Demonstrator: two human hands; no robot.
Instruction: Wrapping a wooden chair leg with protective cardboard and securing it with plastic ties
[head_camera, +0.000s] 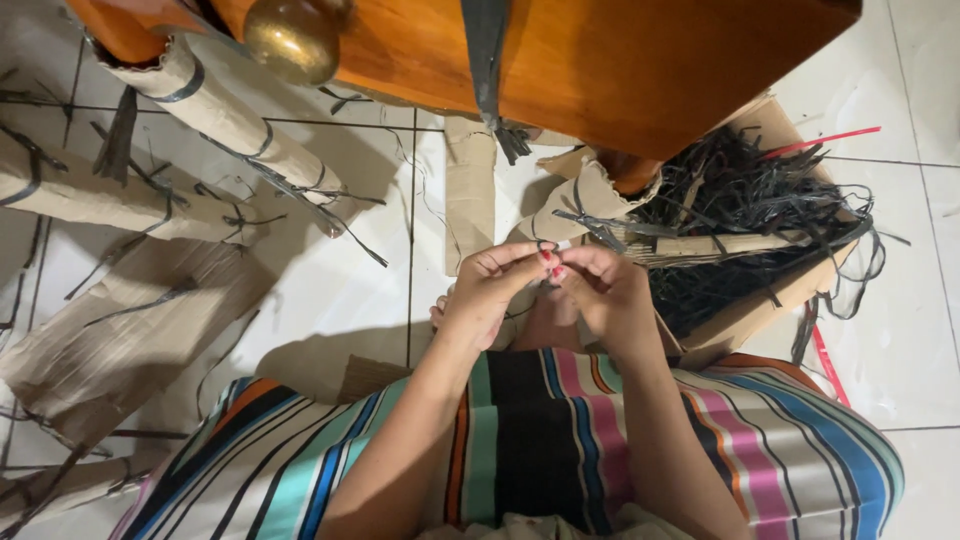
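Note:
My left hand (492, 290) and my right hand (603, 290) meet in front of me, fingertips pinched together on a thin black strip (548, 268). The strip runs up toward a cardboard-wrapped bundle (590, 195) bound with black strips. Both hands hover above my lap, which is covered by a striped cloth (540, 440). A foot shows just below the hands.
An orange wooden furniture piece (640, 60) with a brass knob (292, 38) overhangs the top. Cardboard rolls tied with black strips (215, 105) and flat cardboard (120, 330) lie left on the white tiled floor. A cardboard tray of tangled black strips (750, 200) sits right, with red strips (825, 140).

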